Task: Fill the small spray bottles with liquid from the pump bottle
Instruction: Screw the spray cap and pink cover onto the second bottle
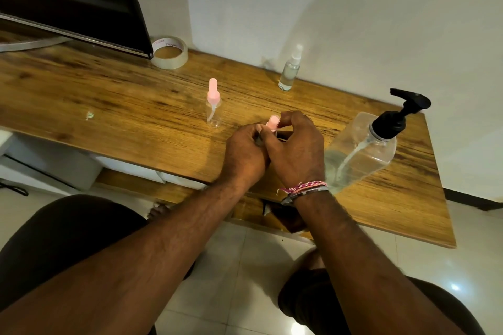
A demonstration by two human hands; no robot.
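The left hand (245,151) grips a small spray bottle's body, largely hidden, near the tabletop's (109,95) front edge, steadying it while the right hand (295,147) pinches its pink cap (273,122), probably to twist it. The pump bottle (362,149) waits at the right end.

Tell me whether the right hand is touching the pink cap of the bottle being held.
Touching. The head view shows the right hand with its fingers curled onto the pink cap, no gap between them.
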